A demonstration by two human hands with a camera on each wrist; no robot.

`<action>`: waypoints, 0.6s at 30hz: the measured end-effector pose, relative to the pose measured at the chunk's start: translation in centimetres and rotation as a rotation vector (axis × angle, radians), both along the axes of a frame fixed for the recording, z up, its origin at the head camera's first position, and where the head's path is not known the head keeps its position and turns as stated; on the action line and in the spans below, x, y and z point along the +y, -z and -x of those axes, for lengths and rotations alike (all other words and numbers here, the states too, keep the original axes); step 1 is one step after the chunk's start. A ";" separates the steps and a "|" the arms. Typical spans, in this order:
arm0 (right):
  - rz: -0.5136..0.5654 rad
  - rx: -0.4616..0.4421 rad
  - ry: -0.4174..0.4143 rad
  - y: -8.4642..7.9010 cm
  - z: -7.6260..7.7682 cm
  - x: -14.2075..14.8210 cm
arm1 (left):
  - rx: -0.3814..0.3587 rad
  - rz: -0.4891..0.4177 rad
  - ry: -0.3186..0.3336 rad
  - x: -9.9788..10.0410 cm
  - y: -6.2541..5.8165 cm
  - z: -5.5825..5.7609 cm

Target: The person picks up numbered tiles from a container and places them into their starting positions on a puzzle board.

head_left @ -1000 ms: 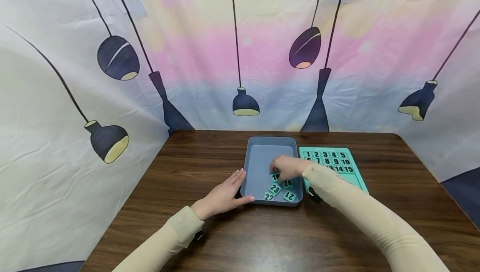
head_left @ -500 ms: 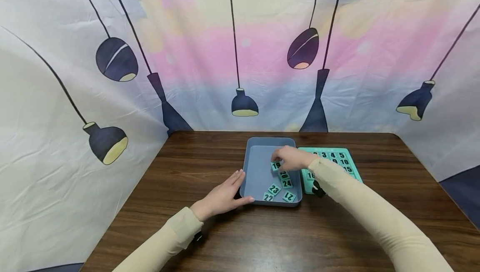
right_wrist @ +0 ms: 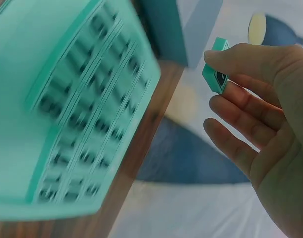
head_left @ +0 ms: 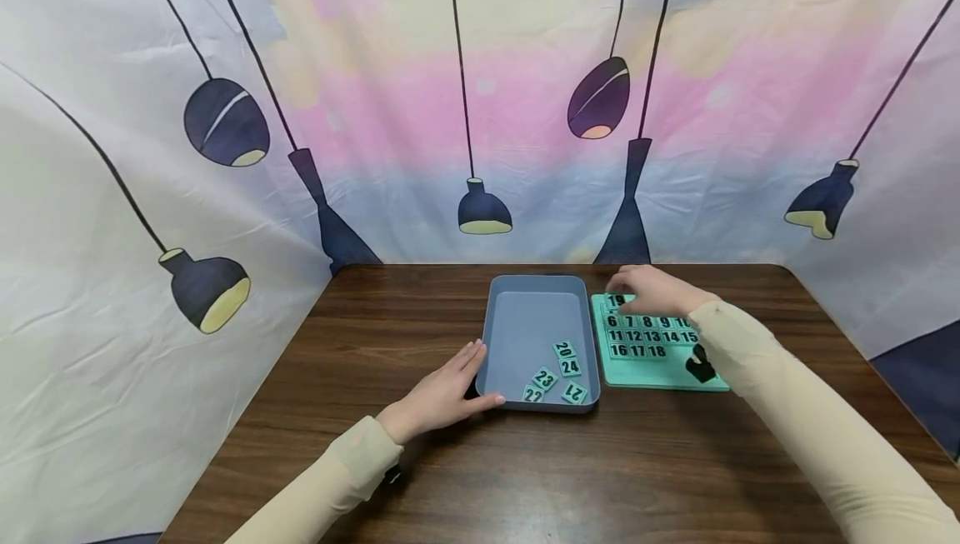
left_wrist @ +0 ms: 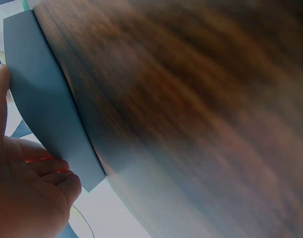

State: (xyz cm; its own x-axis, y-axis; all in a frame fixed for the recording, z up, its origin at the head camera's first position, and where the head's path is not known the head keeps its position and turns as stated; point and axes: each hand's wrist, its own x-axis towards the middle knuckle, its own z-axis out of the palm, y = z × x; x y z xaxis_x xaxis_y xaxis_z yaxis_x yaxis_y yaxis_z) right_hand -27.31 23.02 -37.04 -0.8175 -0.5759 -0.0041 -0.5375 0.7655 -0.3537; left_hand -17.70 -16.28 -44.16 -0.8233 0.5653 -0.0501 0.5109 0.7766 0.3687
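Between thumb and fingertips, my right hand (head_left: 654, 290) pinches a small green number tile (head_left: 616, 301) marked 19. It is above the top-left corner of the green number board (head_left: 645, 373). In the right wrist view the tile (right_wrist: 218, 67) is tilted and clear of the board. Rows of numbered tiles up to 18 fill the board's upper part; my hand hides some of the top row. With fingers extended, my left hand (head_left: 438, 394) rests against the near-left edge of a blue-grey tray (head_left: 525, 319). Loose tiles 20, 24 (head_left: 570, 367), 23, 22 and 21 lie near its front.
Tray and board stand side by side on a dark wooden table (head_left: 585, 477), the tray on the left. Behind the table hangs a cloth (head_left: 405, 111) printed with lamps.
My right hand has lifted the 19 tile out of the tray and carried it right, over the board. My left hand stays at the tray's edge. The head view has shifted slightly.
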 end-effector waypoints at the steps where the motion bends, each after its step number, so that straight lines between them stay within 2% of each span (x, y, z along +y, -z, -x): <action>1: -0.001 0.002 0.014 0.1 -0.1 0.8 | -0.002 0.003 -0.001 0.0 0.0 0.0; 10: -0.020 0.022 0.109 0.7 -1.6 6.6 | 0.004 0.008 -0.002 -0.1 -0.1 0.1; 18: 0.000 -0.011 0.156 2.8 -3.0 9.4 | 0.000 0.001 0.001 0.1 -0.1 0.1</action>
